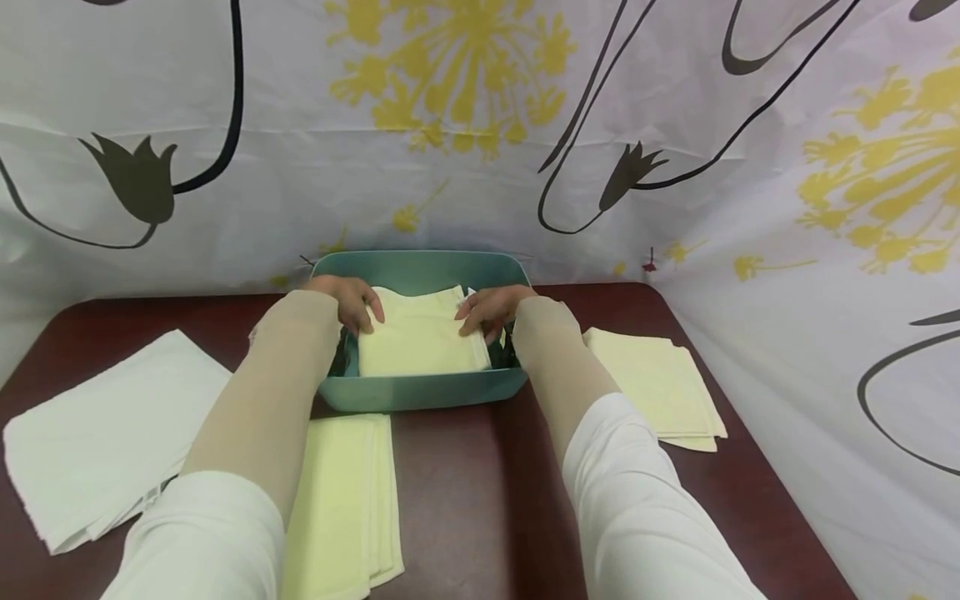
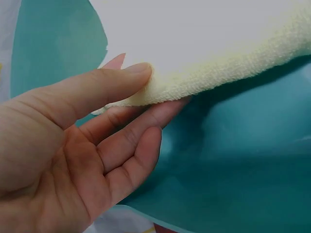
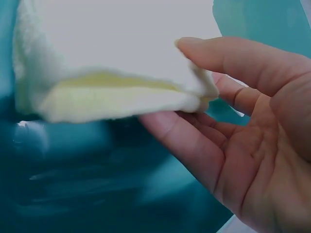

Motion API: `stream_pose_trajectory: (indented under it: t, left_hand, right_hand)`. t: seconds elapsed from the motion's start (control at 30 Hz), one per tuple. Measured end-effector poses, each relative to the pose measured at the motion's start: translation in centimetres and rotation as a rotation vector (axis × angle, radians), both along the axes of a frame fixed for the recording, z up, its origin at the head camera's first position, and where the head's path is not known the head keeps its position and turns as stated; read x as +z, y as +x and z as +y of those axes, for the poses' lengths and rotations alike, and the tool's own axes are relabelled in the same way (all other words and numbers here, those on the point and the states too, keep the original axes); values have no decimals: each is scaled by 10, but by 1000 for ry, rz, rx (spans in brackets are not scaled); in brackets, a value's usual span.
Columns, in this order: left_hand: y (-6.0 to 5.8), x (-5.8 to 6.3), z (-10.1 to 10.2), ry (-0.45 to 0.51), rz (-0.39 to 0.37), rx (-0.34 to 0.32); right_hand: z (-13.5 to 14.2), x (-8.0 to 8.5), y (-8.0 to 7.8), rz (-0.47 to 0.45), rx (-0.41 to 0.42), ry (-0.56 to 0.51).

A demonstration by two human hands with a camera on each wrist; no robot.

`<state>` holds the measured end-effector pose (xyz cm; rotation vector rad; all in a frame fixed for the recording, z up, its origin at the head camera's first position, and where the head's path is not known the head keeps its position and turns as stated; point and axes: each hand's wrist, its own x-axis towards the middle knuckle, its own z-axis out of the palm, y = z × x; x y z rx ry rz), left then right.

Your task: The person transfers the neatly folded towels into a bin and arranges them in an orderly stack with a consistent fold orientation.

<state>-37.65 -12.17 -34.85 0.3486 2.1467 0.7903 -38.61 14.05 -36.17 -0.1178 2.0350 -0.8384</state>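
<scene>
A folded pale yellow towel is held inside a teal plastic basin at the back of the table. My left hand pinches the towel's left edge, thumb on top and fingers beneath, as the left wrist view shows. On the opposite side my right hand grips the right edge the same way. In the right wrist view the towel's folded layers part slightly near the fingers. Teal basin wall shows below the towel in both wrist views.
White folded cloths lie on the left of the dark red table. A yellow folded stack sits in front of the basin, and another yellow stack is at the right. A patterned white curtain hangs behind.
</scene>
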Motion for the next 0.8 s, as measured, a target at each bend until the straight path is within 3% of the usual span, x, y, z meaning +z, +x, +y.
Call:
stream_pose_trajectory:
  t: [0.27, 0.5, 0.67, 0.8]
  left_hand:
    - [10, -4, 0, -18, -31, 52]
    - [24, 0, -1, -56, -41, 139]
    - [37, 7, 1, -58, -25, 154]
    - [40, 7, 1, -74, -18, 151]
  right_hand:
    - [0, 0, 6, -17, 11, 39]
    - [-2, -2, 10, -21, 36, 66]
    - [-3, -9, 12, -35, 55, 84]
    - [-7, -10, 15, -33, 82, 97]
